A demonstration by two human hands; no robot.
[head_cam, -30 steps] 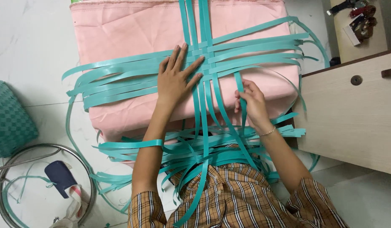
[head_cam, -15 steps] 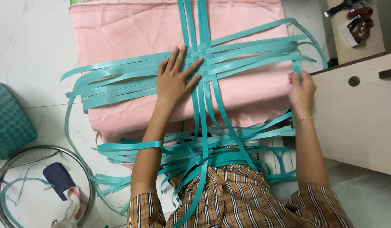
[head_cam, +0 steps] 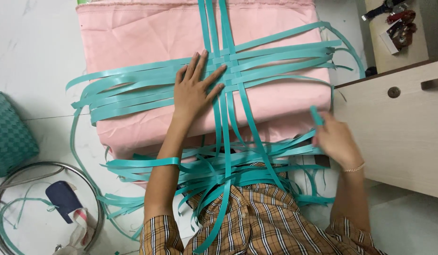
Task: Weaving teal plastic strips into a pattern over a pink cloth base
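The left hand (head_cam: 194,92) lies flat near the centre of the frame, fingers spread and palm down, pressing on the woven crossing of teal plastic strips (head_cam: 219,71); it grips nothing, only holds the strips flat against the pink cushion (head_cam: 134,38) beneath; the fingertips reach the spot where the upright strips pass over and under the sideways ones. The right hand (head_cam: 336,140), at the right of the frame and somewhat blurred, is closed around the end of a single teal strip (head_cam: 316,115), which sticks up from between thumb and fingers; a thin bracelet (head_cam: 353,168) circles its wrist. The sideways strips fan out left and right across the cushion, their loose ends curling off its edges; the upright strips run from the top edge down to the person's lap, where more strips lie in a tangle over a checked brown shirt (head_cam: 256,222); one strip loops around the left forearm. The cushion fills the upper middle of the frame and rests on a pale tiled floor (head_cam: 34,52). A beige wooden cabinet (head_cam: 398,127) stands at the right, just beside the right hand; a woven teal basket (head_cam: 8,134) sits at the left edge; a round metal frame (head_cam: 93,198) lies at lower left.
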